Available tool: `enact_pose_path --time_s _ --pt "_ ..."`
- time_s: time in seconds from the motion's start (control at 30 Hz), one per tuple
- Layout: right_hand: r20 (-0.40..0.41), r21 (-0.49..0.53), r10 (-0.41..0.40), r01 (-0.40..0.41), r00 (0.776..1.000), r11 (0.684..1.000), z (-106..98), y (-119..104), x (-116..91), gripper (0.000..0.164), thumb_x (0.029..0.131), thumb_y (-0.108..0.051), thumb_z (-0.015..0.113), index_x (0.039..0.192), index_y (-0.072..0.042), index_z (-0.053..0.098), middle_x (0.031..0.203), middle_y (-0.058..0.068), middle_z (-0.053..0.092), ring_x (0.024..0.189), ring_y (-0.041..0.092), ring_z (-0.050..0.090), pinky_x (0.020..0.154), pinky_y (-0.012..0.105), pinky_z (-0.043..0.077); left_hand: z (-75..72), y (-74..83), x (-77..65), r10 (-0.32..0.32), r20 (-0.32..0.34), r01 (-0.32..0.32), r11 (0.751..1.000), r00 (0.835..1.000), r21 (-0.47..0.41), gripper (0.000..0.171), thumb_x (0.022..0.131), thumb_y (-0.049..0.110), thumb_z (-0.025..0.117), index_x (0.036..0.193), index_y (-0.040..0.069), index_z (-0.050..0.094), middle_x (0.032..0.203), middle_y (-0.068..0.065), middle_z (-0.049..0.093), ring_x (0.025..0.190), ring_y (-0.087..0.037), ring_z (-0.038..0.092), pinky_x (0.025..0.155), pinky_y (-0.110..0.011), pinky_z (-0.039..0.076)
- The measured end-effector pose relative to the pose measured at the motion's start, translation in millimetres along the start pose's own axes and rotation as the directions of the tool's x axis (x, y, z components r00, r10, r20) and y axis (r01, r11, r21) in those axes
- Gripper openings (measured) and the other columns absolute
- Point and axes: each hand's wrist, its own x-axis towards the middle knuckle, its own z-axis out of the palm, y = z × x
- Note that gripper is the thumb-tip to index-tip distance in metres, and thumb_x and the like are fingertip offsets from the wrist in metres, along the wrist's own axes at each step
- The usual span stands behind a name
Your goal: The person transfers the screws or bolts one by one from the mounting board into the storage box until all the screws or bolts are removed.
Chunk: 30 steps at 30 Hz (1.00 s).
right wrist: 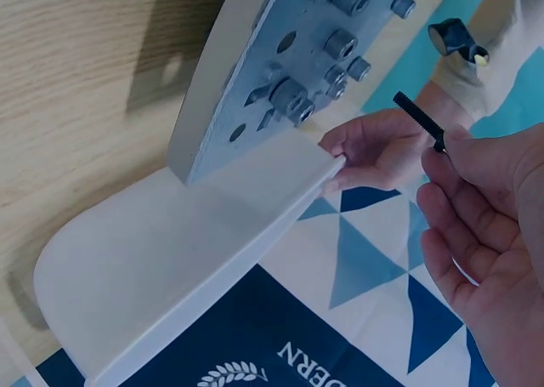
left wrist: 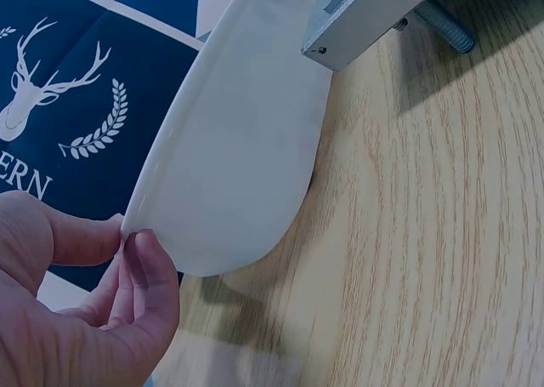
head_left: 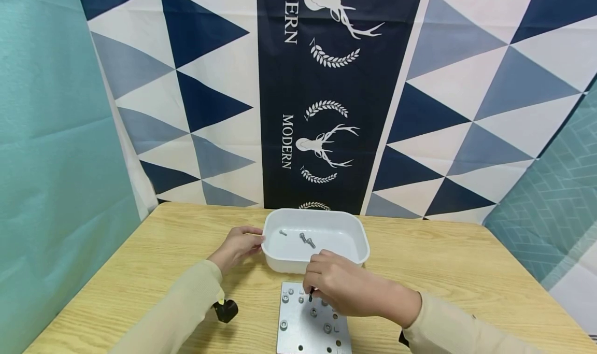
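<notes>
From here I see the left hand pinching the left rim of the white tray at the table's far side, with three loose bolts inside. The right hand pinches a black screw between thumb and fingers, above the far part of the metal plate, which sits just on the tray's near side with several seated bolts in it.

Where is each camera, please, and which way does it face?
Head: worn there, facing forward and down at the white tub; left hand, right hand, sleeves show.
Left wrist: worn there, facing that hand pinching the tub's rim.
Right wrist: worn there, facing that hand holding a black screw.
Both wrist views share tub, metal plate and left hand.
</notes>
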Motion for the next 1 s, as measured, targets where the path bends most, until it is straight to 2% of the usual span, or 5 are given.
enact_pose_path --time_s 0.5,0.77,1.0 --pt "-0.016 -0.028 0.019 -0.02 1.0 0.999 0.8 13.2 2.6 0.014 0.077 -0.01 0.075 0.085 -0.017 0.067 0.079 -0.011 0.065 0.081 0.006 0.055 0.077 0.021 0.045 -0.7 -0.4 0.4 0.011 0.01 -0.011 1.0 1.0 0.002 0.03 0.09 0.0 0.061 0.119 -0.006 0.058 0.109 -0.02 0.061 0.076 -0.013 0.059 0.07 -0.021 0.054" --pt "0.016 -0.036 0.045 -0.044 0.999 0.998 0.3 20.7 4.1 0.014 0.077 -0.009 0.076 0.086 -0.017 0.069 0.079 -0.011 0.066 0.081 0.008 0.055 0.079 0.023 0.046 -1.2 -0.9 -0.2 0.011 0.011 -0.011 1.0 1.0 0.014 0.029 0.09 0.001 0.06 0.118 -0.005 0.058 0.109 -0.02 0.062 0.075 -0.012 0.058 0.07 -0.022 0.055" --pt "0.012 -0.056 0.057 -0.056 0.998 0.997 -0.5 27.5 6.1 0.014 0.076 -0.008 0.075 0.083 -0.017 0.068 0.077 -0.011 0.065 0.08 0.008 0.054 0.078 0.024 0.044 -1.5 1.2 0.2 -0.004 0.011 0.004 1.0 1.0 0.011 0.028 0.091 0.001 0.059 0.118 -0.005 0.058 0.108 -0.018 0.061 0.079 -0.014 0.058 0.072 -0.023 0.055"
